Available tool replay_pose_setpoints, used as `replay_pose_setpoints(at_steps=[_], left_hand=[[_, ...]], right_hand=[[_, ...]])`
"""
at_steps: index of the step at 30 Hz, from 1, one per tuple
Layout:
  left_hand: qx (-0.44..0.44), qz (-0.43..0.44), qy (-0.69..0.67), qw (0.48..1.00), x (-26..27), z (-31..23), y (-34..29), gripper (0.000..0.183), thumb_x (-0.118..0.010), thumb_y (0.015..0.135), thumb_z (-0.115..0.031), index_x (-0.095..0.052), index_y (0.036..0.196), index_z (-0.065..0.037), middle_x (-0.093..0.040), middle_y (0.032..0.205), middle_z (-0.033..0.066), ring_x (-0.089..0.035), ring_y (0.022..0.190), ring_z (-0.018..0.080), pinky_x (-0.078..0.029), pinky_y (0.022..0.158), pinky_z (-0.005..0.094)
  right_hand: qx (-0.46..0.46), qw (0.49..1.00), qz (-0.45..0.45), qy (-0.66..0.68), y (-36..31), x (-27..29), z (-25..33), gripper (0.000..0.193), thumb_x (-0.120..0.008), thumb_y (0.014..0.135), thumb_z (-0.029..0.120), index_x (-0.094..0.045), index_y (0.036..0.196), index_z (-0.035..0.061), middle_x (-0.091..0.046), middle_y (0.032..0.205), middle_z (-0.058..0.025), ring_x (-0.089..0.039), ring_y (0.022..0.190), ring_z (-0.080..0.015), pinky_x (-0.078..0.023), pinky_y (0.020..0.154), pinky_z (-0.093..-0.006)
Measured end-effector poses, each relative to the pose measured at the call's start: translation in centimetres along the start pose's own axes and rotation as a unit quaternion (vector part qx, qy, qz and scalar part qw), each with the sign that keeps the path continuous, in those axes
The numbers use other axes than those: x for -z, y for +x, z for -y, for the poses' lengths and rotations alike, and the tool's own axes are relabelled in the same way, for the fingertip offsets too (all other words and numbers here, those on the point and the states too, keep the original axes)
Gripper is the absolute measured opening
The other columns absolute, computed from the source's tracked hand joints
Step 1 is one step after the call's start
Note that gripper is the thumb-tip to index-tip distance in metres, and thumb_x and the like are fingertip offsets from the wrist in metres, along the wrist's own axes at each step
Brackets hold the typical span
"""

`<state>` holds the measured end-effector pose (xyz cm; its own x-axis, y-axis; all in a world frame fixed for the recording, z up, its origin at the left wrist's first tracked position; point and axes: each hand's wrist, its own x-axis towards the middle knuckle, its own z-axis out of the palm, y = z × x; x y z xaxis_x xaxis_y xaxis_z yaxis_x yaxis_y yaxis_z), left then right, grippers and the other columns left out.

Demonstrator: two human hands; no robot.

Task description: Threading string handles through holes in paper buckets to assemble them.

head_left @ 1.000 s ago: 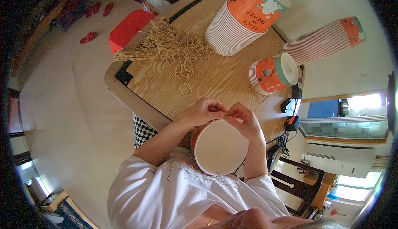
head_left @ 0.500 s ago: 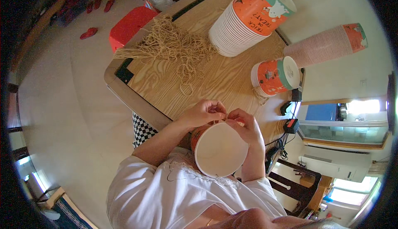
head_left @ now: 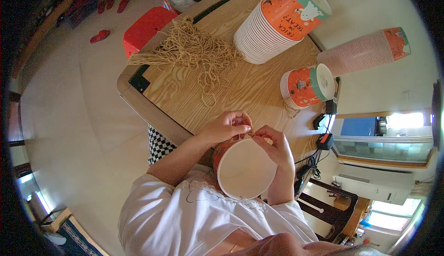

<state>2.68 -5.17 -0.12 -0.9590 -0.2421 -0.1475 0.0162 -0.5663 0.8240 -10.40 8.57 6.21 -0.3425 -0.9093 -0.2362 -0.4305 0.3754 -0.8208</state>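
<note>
A paper bucket (head_left: 247, 168), white inside with an orange printed outside, rests against my body with its mouth toward me. Just beyond its far rim, my left hand (head_left: 229, 126) is closed, thumb and fingers pinched together. My right hand (head_left: 275, 142) is closed too, its fingertips pinched close to the left ones, thumb by the rim. What lies between the fingertips is small and mostly hidden. On the table ahead is a loose heap of tan twine (head_left: 196, 47). A short stack of orange and green buckets (head_left: 305, 87) lies to the right of it, with twine at its lower end.
Taller bucket stacks stand at the far edge (head_left: 273, 29) and beyond the right edge (head_left: 360, 54) of the wooden table (head_left: 249, 89). Black cables and an adapter (head_left: 325, 140) lie at the table's right. A red stool (head_left: 148, 29) stands past the left corner.
My right hand's fingertips have shifted slightly at the rim. The left hand and the bucket stay nearly in place.
</note>
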Motion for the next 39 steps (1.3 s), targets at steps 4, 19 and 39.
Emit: replay_pose_setpoints(at_steps=[4, 19, 39], left_hand=[[0.01, -0.011, 0.016, 1.0, 0.0, -0.2, -0.1, 0.007, -0.057, 0.082, -0.01, -0.055, 0.089, -0.007, -0.056, 0.073, -0.0017, -0.052, 0.065, 0.0064, -0.042, 0.055, 0.0205], [0.026, -0.032, -0.055, 0.998, 0.1, 0.0, -0.3, 0.009, -0.055, 0.083, -0.008, -0.052, 0.091, -0.006, -0.062, 0.081, 0.0032, -0.055, 0.068, 0.0078, -0.044, 0.061, 0.0224], [-0.089, -0.01, 0.157, 0.984, -0.7, -0.3, 0.0, 0.023, -0.065, 0.077, -0.016, -0.06, 0.094, -0.001, -0.064, 0.082, 0.0072, -0.059, 0.075, 0.0115, -0.048, 0.069, 0.0264]], right_hand=[[0.0, 1.0, -0.005, 0.008, -0.3, 0.0, -0.1, 0.011, -0.063, 0.078, 0.01, -0.062, 0.082, -0.0005, -0.061, 0.078, -0.004, -0.058, 0.077, -0.0125, -0.046, 0.072, -0.0264], [-0.043, 0.995, 0.019, 0.082, 0.8, 0.4, -0.3, 0.008, -0.061, 0.08, 0.007, -0.058, 0.082, 0.0002, -0.058, 0.079, -0.0021, -0.054, 0.078, -0.0104, -0.045, 0.074, -0.025], [-0.015, 0.996, 0.011, 0.092, 0.8, 0.2, -0.8, 0.006, -0.058, 0.083, 0.005, -0.053, 0.085, 0.0016, -0.056, 0.077, 0.0002, -0.05, 0.073, -0.0057, -0.04, 0.064, -0.019]])
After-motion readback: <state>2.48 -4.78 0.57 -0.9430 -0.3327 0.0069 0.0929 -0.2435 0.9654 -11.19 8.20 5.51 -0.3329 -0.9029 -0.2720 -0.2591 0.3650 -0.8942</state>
